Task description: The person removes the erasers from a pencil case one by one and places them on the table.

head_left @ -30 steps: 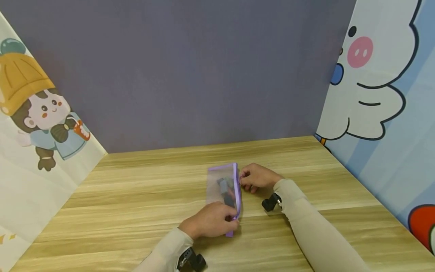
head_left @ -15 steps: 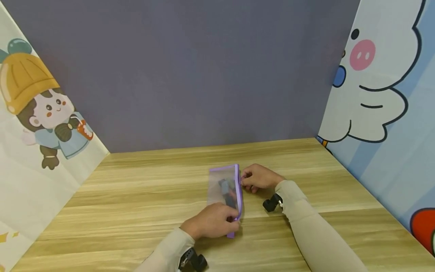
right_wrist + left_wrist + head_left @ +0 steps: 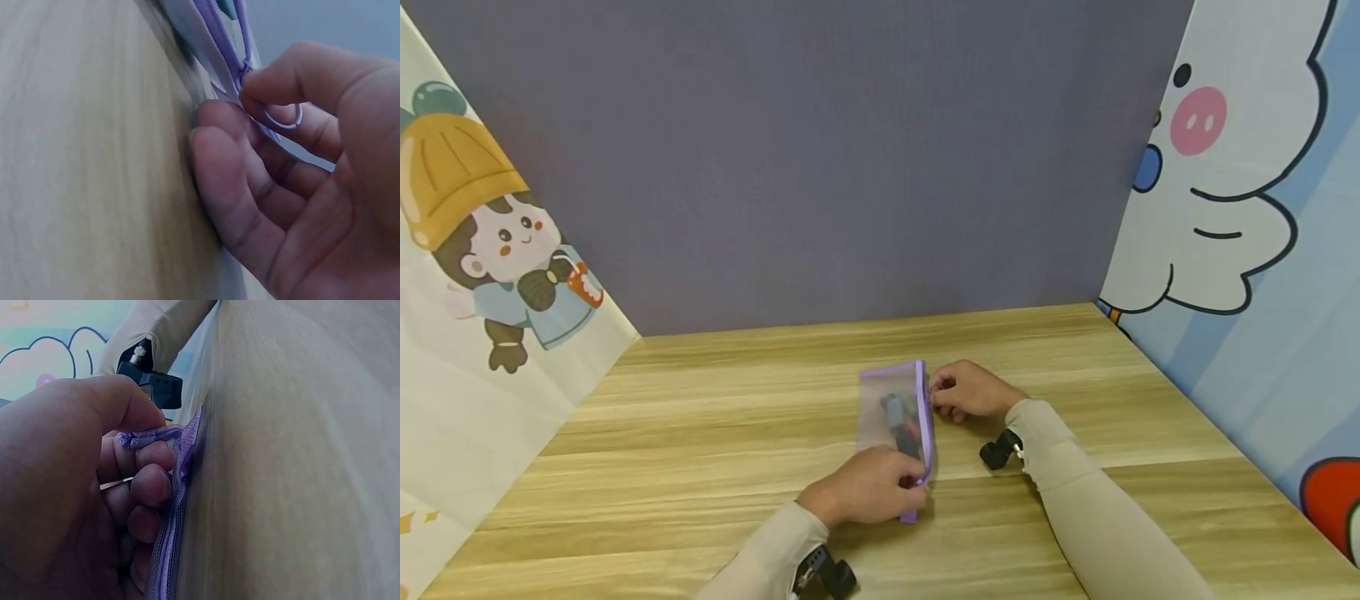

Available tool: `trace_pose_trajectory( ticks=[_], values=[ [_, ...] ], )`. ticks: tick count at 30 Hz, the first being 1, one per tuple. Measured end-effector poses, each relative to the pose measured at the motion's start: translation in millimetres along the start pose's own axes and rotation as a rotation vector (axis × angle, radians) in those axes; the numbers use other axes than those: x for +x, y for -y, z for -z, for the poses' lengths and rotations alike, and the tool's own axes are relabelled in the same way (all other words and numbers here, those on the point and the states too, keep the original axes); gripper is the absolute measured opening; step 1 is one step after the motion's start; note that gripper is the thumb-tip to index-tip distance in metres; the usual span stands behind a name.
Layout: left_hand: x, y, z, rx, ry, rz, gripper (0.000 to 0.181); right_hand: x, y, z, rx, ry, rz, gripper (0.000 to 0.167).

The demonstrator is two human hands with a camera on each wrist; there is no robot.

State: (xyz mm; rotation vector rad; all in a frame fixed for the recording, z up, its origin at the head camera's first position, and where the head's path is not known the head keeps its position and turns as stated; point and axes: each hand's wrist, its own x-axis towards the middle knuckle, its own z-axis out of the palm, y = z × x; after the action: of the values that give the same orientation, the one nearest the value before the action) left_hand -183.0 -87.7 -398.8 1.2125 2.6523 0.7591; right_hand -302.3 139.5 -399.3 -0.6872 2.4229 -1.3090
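Observation:
A translucent mesh zipper pouch (image 3: 871,417) with purple edging lies on the wooden table, its zipper side toward the right. Through the mesh show a grey-blue and dark item (image 3: 897,412) and some reddish and greenish shapes, too blurred to name. My left hand (image 3: 867,487) pinches the pouch's near corner, where the purple zipper tape (image 3: 167,550) ends between thumb and fingers. At the far part of the zipper, my right hand (image 3: 968,392) pinches the purple cord loop of the zipper pull (image 3: 294,125). In the right wrist view, zipper teeth (image 3: 225,31) run up from the pull.
Wood-grain table (image 3: 700,417) surrounds the pouch. A dark grey panel (image 3: 850,167) stands along the back edge, with cartoon-printed side panels at left (image 3: 445,433) and right (image 3: 1262,350). Each wrist wears a small black camera mount, such as the right one (image 3: 1000,450).
The head view has shifted slightly. Both hands keep their grips, and the pouch stays in practically the same place.

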Motion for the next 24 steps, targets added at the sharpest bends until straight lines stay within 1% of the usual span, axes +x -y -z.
trace_pose_trajectory(
  ticks=[14, 24],
  values=[
    [0.6, 1.5, -0.4, 0.018, 0.005, 0.007, 0.034, 2.9, -0.8, -0.9, 0.016, -0.048, 0.010, 0.007],
    [0.8, 2.6, -1.7, 0.030, 0.004, 0.003, 0.033, 2.8, 0.8, -4.5, -0.001, -0.115, -0.003, 0.005]
  ],
)
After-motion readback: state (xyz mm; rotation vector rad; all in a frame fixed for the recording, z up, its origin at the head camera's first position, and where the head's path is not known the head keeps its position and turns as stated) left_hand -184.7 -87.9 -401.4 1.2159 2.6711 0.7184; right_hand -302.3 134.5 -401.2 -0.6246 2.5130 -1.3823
